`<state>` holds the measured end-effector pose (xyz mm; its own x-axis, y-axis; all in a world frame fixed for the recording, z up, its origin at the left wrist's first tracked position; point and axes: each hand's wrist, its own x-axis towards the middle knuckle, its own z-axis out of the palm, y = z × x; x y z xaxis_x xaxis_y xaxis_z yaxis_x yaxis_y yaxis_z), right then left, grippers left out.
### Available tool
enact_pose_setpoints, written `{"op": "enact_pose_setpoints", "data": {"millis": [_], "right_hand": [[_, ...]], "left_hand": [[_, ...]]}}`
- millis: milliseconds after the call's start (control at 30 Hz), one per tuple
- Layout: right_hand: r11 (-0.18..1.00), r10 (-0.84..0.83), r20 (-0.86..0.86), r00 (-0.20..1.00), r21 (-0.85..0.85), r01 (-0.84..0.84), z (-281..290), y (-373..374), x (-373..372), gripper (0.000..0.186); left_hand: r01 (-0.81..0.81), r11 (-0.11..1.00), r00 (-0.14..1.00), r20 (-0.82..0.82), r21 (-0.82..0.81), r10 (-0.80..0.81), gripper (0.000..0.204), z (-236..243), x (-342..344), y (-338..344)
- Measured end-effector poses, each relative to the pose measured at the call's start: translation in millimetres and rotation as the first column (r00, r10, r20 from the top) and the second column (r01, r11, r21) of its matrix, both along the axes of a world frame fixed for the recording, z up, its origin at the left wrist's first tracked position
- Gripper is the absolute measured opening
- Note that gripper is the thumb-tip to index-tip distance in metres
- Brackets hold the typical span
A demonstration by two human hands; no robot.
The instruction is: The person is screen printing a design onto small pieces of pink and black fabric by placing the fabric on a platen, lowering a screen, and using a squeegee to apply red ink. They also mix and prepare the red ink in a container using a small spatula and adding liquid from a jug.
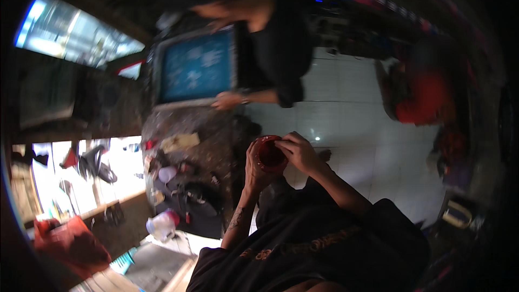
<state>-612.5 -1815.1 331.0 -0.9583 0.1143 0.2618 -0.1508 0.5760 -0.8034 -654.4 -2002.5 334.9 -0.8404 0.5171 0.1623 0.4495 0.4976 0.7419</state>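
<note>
My left hand (254, 168) wraps around the left side of a dark red round container (273, 166), perhaps a jar or tub, held with its open mouth up. On the opposite side, my right hand (297, 150) has its fingers bent and pressed to the rim. The container's inside is dark red, and I cannot make out what is in it. Both hands hold it in front of my body, just right of the dark, stained worktable (211, 124).
Across the worktable, a co-worker in black (281, 43) holds a framed blue screen (197, 67). Small tools, a black bag (197, 205) and a pale plastic container (161, 226) lie at left. A person in red (427, 97) is at right, beyond the white tiled floor (346, 81).
</note>
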Motion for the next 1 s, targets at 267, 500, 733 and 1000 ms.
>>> {"op": "enact_pose_setpoints", "data": {"millis": [267, 500, 733, 1000], "right_hand": [[0.727, -0.680, -0.075, 0.729, 0.054, 0.684, 28.4, 231.9, 213.6, 0.022], [0.519, -0.848, 0.181, 0.498, 0.090, 0.850, 52.6, 349.5, 404.1, 0.019], [0.159, -0.982, 0.133, 0.135, 0.192, 0.968, 44.8, 484.9, 560.8, 0.013], [-0.025, -0.997, 0.061, -0.042, 0.256, 0.966, 36.7, 727.0, 726.2, 0.013]], "left_hand": [[0.647, 0.731, 0.763, -0.188, 0.219, -0.619, 0.107, 2.5, 112.8, 306.4], [0.927, 0.276, 0.292, -0.027, 0.252, -0.956, 0.109, 0.6, 264.0, 540.9], [0.958, -0.096, -0.076, -0.083, 0.270, -0.994, 0.112, -23.9, 430.9, 739.0], [0.877, -0.323, -0.288, -0.149, 0.356, -0.946, 0.105, -41.3, 599.7, 1006.1]]}}
